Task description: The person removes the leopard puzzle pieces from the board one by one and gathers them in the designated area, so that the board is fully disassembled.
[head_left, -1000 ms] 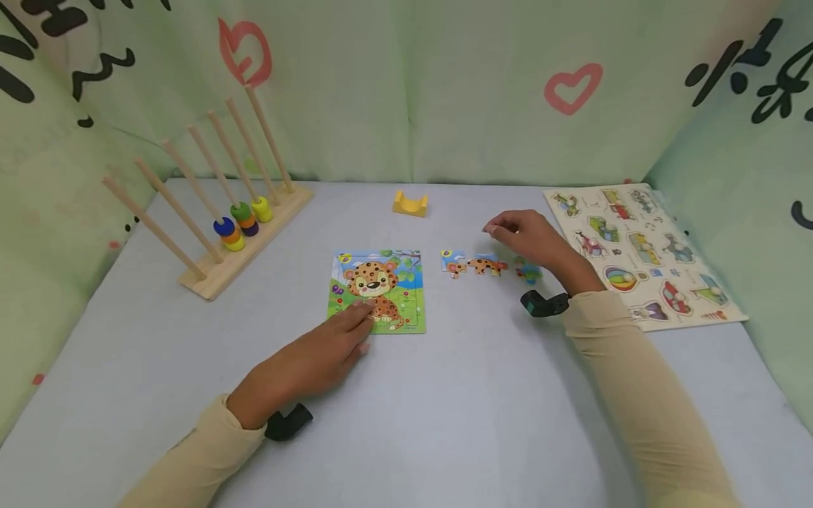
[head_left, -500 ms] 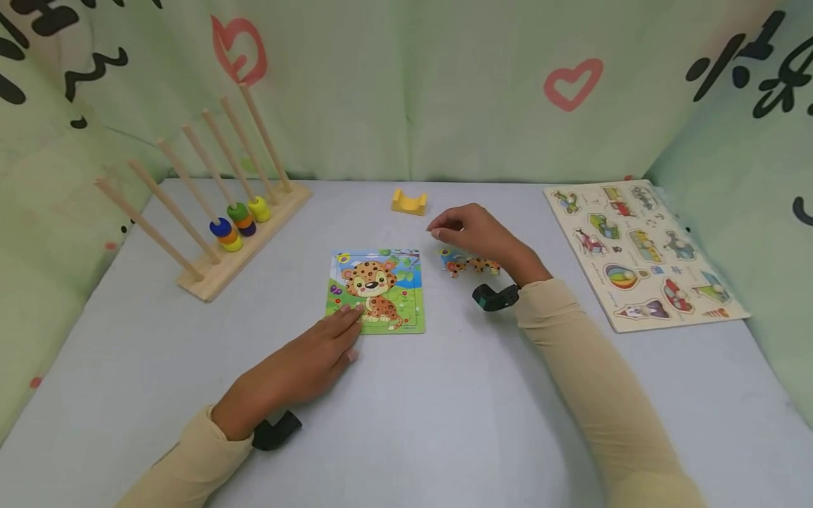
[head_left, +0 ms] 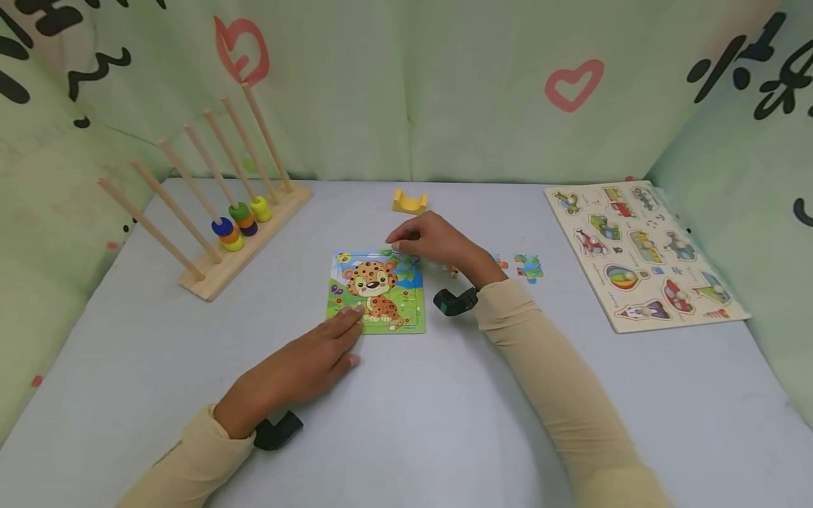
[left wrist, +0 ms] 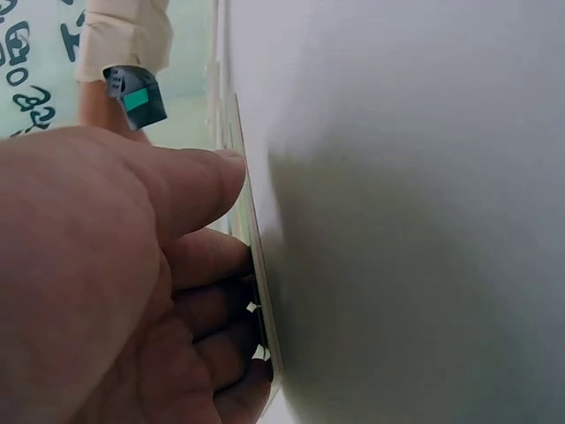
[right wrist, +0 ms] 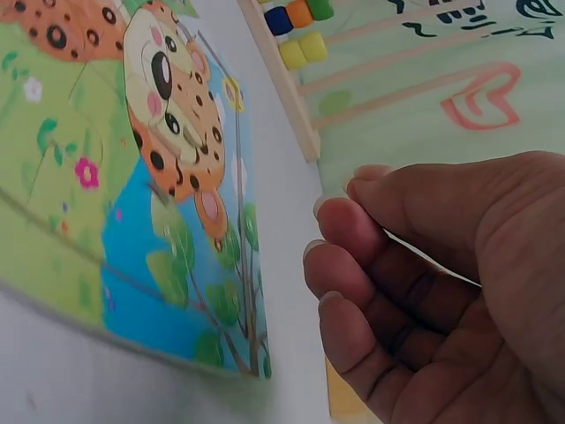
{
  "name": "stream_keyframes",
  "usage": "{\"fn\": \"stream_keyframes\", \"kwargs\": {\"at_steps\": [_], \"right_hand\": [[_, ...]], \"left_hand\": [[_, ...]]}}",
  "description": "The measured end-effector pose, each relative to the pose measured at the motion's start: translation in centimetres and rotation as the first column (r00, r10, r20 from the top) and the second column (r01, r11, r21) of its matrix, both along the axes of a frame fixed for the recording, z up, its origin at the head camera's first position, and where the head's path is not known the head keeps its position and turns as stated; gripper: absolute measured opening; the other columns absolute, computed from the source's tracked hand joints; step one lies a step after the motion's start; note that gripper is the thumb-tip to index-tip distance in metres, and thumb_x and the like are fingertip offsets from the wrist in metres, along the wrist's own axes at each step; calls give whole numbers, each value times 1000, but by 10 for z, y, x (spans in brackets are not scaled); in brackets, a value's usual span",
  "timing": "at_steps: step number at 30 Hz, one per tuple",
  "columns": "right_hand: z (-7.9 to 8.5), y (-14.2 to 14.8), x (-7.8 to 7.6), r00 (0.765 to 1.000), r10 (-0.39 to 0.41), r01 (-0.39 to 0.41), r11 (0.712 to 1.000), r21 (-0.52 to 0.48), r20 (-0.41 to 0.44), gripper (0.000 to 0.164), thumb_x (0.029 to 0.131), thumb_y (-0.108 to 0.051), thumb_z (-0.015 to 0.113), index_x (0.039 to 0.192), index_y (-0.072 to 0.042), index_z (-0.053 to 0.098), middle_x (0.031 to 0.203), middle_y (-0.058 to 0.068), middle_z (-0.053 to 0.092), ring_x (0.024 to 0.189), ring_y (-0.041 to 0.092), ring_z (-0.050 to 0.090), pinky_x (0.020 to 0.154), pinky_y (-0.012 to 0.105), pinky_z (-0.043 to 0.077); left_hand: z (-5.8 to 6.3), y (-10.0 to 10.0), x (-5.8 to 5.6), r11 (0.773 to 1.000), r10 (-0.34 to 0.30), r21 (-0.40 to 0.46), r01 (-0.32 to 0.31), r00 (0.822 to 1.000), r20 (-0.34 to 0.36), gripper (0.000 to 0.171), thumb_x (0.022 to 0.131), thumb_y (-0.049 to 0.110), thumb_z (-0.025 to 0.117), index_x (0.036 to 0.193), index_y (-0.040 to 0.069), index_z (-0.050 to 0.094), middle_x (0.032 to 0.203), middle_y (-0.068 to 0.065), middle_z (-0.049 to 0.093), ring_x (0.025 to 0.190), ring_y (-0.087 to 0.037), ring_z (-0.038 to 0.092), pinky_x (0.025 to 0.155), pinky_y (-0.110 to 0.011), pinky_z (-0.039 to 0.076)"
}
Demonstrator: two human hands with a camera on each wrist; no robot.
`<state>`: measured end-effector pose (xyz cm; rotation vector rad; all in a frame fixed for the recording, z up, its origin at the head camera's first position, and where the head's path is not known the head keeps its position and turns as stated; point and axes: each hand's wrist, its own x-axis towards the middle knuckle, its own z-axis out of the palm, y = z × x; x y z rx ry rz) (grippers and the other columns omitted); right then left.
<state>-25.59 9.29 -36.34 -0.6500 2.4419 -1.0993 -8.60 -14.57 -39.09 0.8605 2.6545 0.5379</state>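
Note:
A square jigsaw puzzle (head_left: 375, 281) with a spotted leopard cub picture lies on the table. My left hand (head_left: 298, 370) rests its fingers on the lower left corner of it. In the left wrist view the thumb (left wrist: 199, 181) lies along the thin edge. Just above the puzzle's upper right corner is my right hand (head_left: 435, 243). Its fingers are loosely bent, the thumb tip meets the index fingertip, and nothing shows between them. Loose jigsaw pieces lie right of the puzzle: a blue-green one (head_left: 528, 268) and others, partly hidden behind the right wrist.
A wooden peg rack (head_left: 244, 243) with coloured beads stands at the left. A yellow arched block (head_left: 409, 202) lies behind the puzzle. On the right is a white picture board (head_left: 648, 257). A green curtain (head_left: 483, 92) closes the back and sides of the white table.
My right hand has moved left from over the loose pieces to the puzzle's upper right corner, uncovering the blue-green piece. The left hand has shifted slightly left, still on the puzzle.

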Motion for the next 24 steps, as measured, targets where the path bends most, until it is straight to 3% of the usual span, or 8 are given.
{"fn": "stream_keyframes", "kwargs": {"at_steps": [7,14,24], "right_hand": [[-9,-21,0,998,53,-53,999,-10,29,23,97,-10,59,114,-3,71,107,6,70,87,16,64,80,31,51],[-13,-37,0,994,103,-103,995,-4,38,23,97,-11,58,115,-4,72,97,5,71,78,15,59,74,28,50],[-15,-53,1,987,158,-158,987,-3,34,22,97,-16,61,113,-5,73,103,2,71,89,13,62,82,27,49]], "left_hand": [[-1,0,0,1000,-3,-6,3,1000,-5,62,101,28,56,150,-1,33,160,-10,18,146,-29,15,112,-46,26],[0,-1,-1,1000,-6,-9,6,1000,-9,63,100,30,57,150,-1,34,160,-10,19,146,-29,15,112,-46,27],[-3,-1,-2,1000,-11,3,12,1000,-22,62,100,30,57,149,0,34,160,-10,19,146,-28,15,112,-46,28]]}}
